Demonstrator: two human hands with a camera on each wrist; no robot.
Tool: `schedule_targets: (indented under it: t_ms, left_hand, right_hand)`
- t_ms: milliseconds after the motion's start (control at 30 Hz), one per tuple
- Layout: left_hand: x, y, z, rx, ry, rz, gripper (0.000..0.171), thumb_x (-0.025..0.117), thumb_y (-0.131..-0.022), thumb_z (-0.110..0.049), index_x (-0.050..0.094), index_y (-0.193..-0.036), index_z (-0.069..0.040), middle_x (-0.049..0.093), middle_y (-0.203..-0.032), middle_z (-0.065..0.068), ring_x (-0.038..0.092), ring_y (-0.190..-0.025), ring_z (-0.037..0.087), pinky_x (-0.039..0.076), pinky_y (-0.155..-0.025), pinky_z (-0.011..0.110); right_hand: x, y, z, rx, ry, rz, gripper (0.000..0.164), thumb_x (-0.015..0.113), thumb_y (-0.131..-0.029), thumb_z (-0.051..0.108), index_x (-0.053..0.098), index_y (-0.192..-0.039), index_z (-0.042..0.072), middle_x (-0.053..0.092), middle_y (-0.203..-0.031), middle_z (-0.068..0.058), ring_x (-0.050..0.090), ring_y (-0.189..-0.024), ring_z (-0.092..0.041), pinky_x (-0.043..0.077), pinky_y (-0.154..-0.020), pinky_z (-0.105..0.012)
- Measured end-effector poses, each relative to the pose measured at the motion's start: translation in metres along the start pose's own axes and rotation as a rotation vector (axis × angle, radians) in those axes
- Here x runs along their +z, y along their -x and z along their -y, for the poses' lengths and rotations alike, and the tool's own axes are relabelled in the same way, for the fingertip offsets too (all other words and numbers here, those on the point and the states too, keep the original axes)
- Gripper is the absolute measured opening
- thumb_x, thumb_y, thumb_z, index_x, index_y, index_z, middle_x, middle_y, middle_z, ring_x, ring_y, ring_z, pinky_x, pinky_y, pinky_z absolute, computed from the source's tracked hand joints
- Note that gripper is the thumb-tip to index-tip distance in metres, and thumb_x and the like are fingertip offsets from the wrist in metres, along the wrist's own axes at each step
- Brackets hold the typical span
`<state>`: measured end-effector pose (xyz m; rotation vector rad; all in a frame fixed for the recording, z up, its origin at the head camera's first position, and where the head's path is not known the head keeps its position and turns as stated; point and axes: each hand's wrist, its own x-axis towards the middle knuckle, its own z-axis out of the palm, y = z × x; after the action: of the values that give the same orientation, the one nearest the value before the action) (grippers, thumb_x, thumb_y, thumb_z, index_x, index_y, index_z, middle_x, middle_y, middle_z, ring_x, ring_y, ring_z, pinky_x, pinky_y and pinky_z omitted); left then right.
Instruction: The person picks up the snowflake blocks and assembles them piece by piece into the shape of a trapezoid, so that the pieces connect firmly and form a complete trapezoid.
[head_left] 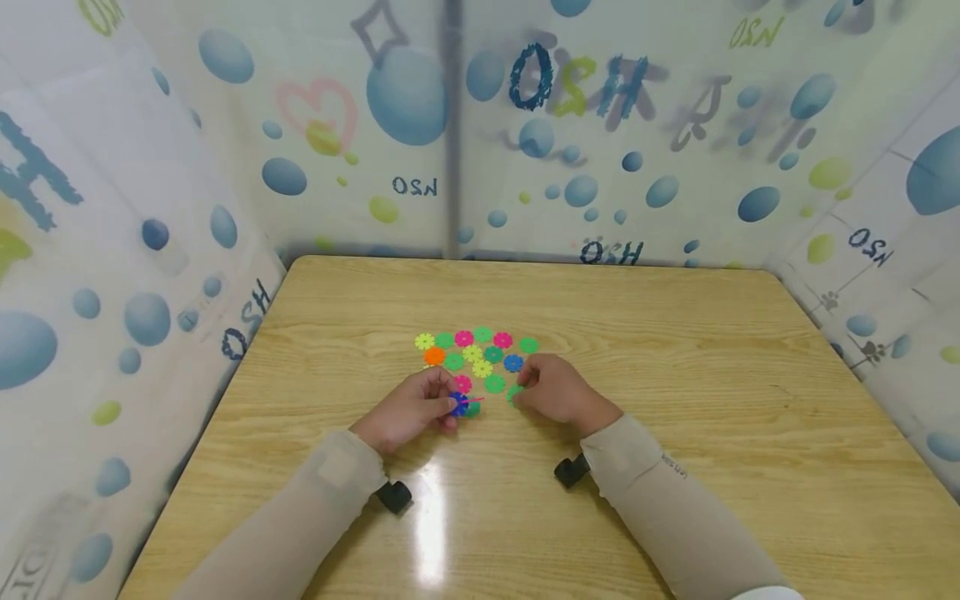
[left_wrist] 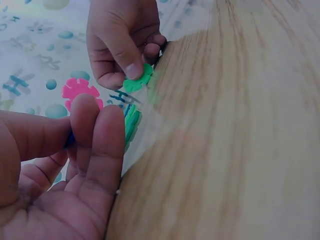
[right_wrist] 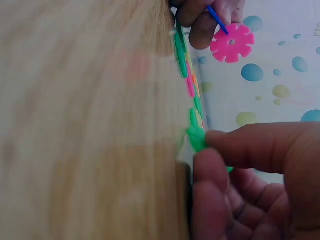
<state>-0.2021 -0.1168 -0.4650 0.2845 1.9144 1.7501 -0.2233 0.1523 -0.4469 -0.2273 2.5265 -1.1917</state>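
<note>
My left hand (head_left: 408, 410) pinches a blue notched flower disc (head_left: 458, 405) between thumb and fingers. A pink notched disc (right_wrist: 233, 44) is slotted into the blue one, at an angle to it. Across from it, my right hand (head_left: 561, 388) pinches a green notched disc (left_wrist: 139, 81) by its edge, just over the tabletop. The two hands are apart, and the green disc does not touch the joined pair. In the right wrist view this green disc (right_wrist: 196, 138) is partly covered by the thumb and fingertip.
Several loose flower discs in green, pink, yellow, orange and blue lie flat beyond the hands, among them an orange disc (head_left: 434, 356) and a lone blue disc (head_left: 513, 363). They lie on a wood-grain table (head_left: 675, 350). Patterned curtains (head_left: 322, 217) enclose its back and sides.
</note>
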Motion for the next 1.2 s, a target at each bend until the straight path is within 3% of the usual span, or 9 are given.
schedule_targets:
  t_ms: [200, 333, 533, 1200]
  left_hand:
    - [0.0, -0.001, 0.0, -0.005, -0.012, -0.007, 0.01, 0.053, -0.107, 0.0, 0.054, -0.117, 0.001, 0.059, -0.092, 0.008, 0.067, -0.083, 0.019, 0.064, -0.084, 0.037]
    - [0.0, -0.001, 0.0, -0.012, -0.011, -0.009, 0.01, 0.05, -0.108, -0.001, 0.053, -0.118, 0.0, 0.059, -0.092, 0.009, 0.067, -0.083, 0.02, 0.063, -0.083, 0.037]
    - [0.0, 0.0, -0.002, -0.032, 0.001, -0.013, 0.008, 0.048, -0.109, -0.001, 0.052, -0.117, -0.001, 0.058, -0.093, 0.008, 0.066, -0.083, 0.02, 0.063, -0.083, 0.036]
    - [0.0, -0.002, -0.001, 0.002, -0.009, -0.015, 0.009, 0.049, -0.105, 0.006, 0.049, -0.114, 0.002, 0.058, -0.088, 0.01, 0.071, -0.082, 0.021, 0.063, -0.081, 0.036]
  right_hand:
    - [0.015, -0.004, 0.002, 0.055, -0.498, 0.071, 0.023, 0.071, -0.097, 0.002, 0.062, -0.118, -0.001, 0.069, -0.087, -0.007, 0.071, -0.071, -0.018, 0.064, -0.069, -0.033]
    - [0.026, -0.004, 0.003, 0.059, -0.653, 0.095, 0.019, 0.067, -0.097, 0.0, 0.063, -0.116, -0.002, 0.068, -0.085, -0.003, 0.07, -0.069, -0.014, 0.063, -0.068, -0.03]
    - [0.03, -0.003, 0.006, 0.07, -0.693, 0.087, 0.015, 0.064, -0.097, 0.0, 0.062, -0.112, -0.001, 0.064, -0.085, -0.003, 0.068, -0.067, -0.013, 0.062, -0.066, -0.028]
    - [0.033, -0.001, 0.011, 0.056, -0.703, 0.12, 0.012, 0.063, -0.096, -0.006, 0.058, -0.106, -0.003, 0.066, -0.081, -0.003, 0.07, -0.069, -0.015, 0.064, -0.069, -0.032]
